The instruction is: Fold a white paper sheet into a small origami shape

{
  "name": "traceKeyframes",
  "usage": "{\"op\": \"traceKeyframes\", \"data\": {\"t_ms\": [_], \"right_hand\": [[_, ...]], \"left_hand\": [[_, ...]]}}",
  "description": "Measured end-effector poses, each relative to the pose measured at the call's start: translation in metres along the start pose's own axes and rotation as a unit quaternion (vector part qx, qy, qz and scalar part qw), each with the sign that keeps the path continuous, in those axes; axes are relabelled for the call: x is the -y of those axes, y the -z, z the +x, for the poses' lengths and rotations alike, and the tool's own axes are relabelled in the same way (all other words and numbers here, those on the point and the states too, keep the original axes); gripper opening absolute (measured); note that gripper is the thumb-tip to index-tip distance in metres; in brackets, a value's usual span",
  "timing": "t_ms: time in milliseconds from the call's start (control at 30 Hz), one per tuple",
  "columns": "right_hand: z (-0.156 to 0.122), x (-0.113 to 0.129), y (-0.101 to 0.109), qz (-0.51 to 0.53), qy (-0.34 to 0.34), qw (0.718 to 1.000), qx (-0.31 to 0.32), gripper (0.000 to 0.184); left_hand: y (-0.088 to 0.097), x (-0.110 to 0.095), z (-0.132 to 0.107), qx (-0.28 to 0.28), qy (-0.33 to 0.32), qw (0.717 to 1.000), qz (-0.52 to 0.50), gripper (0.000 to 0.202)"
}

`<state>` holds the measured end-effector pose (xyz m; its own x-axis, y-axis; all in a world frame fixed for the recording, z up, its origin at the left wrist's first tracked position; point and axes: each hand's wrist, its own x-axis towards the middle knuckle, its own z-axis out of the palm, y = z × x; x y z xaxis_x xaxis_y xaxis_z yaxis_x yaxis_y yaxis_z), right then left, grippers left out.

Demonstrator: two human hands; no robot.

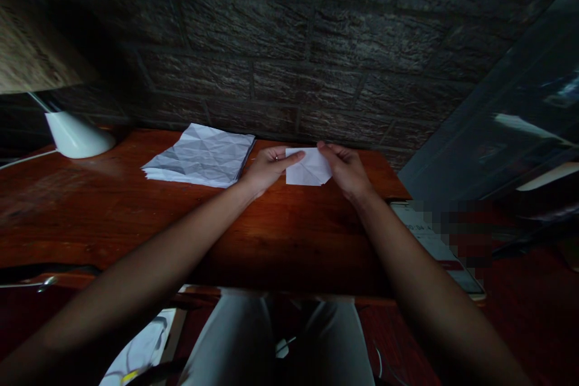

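Observation:
A small folded sheet of white paper [307, 170] is held up over the wooden desk between both hands. My left hand [270, 167] pinches its left side, thumb lying across the front and a ring on one finger. On the opposite edge, my right hand [342, 166] grips the upper right corner with the thumb on top. Crease lines run over the paper's face, and a small notch shows at its lower right. The fingers behind the sheet are hidden. Left of the hands lies a stack of creased white paper sheets [203, 154].
The wooden desk [280, 235] meets a dark brick wall [271, 42]. A lamp with a white base [79, 136] stands at the left. A tablet-like device [420, 223] lies by the right edge, partly blurred out. Below the desk, an open box [172, 332] sits left of my legs.

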<state>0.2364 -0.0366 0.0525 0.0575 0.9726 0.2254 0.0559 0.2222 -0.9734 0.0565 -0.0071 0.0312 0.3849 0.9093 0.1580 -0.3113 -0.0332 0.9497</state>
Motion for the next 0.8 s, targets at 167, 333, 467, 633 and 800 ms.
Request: {"op": "traceKeyframes", "data": {"t_ms": [167, 333, 467, 633, 800], "right_hand": [[0.0011, -0.0011, 0.002, 0.005, -0.01, 1.0, -0.021, 0.05], [0.0038, -0.0059, 0.0056, 0.002, 0.004, 1.0, -0.02, 0.05], [0.0042, -0.0043, 0.0068, -0.008, 0.006, 1.0, 0.005, 0.052], [0.002, 0.0023, 0.0079, 0.006, -0.004, 1.0, 0.012, 0.044], [0.0027, -0.0006, 0.005, 0.018, -0.005, 1.0, -0.003, 0.036]], "left_hand": [[0.0051, 0.0023, 0.0056, -0.037, -0.027, 0.999, 0.015, 0.044], [0.0101, 0.0037, 0.0073, -0.036, -0.008, 0.999, 0.018, 0.041], [0.009, 0.0014, 0.004, 0.014, 0.025, 0.999, 0.035, 0.039], [0.008, -0.0012, 0.0036, 0.005, -0.006, 0.998, 0.061, 0.034], [0.0105, 0.0002, 0.0044, 0.004, -0.033, 0.993, 0.111, 0.031]]}}
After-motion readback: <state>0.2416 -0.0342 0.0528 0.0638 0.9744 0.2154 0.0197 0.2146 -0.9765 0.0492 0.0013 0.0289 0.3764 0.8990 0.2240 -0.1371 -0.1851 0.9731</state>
